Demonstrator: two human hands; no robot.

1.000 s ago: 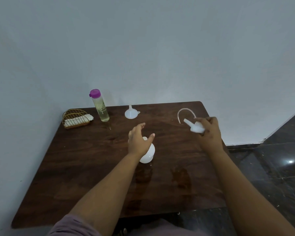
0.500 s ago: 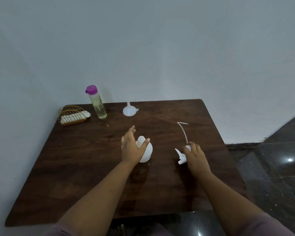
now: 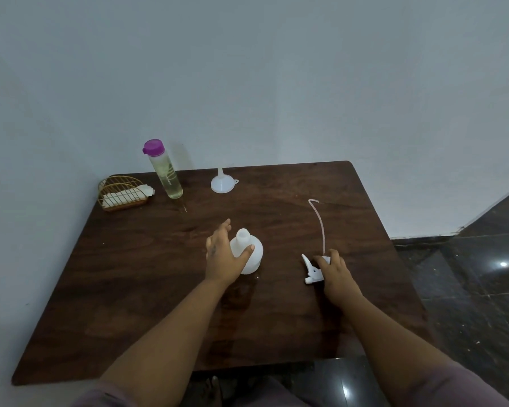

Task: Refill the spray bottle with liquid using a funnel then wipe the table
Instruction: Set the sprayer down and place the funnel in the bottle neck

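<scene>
Head view, near to far. Right hand [image 3: 337, 276] rests on the table [image 3: 130, 289], fingers curled over the removed trigger sprayer head [image 3: 312, 270]; its dip tube [image 3: 321, 227] trails away across the wood. Left hand [image 3: 222, 255], fingers straight, thumb against the spray bottle [image 3: 247, 254], steadies it upright w/ neck uncapped. Far edge: funnel [image 3: 222, 183] inverted, untouched; capped refill bottle [image 3: 165, 170] of pale liquid; wire basket [image 3: 121, 193] w/ cloth. Judged: head off; funnel placement, pouring, recapping, wiping remain.
</scene>
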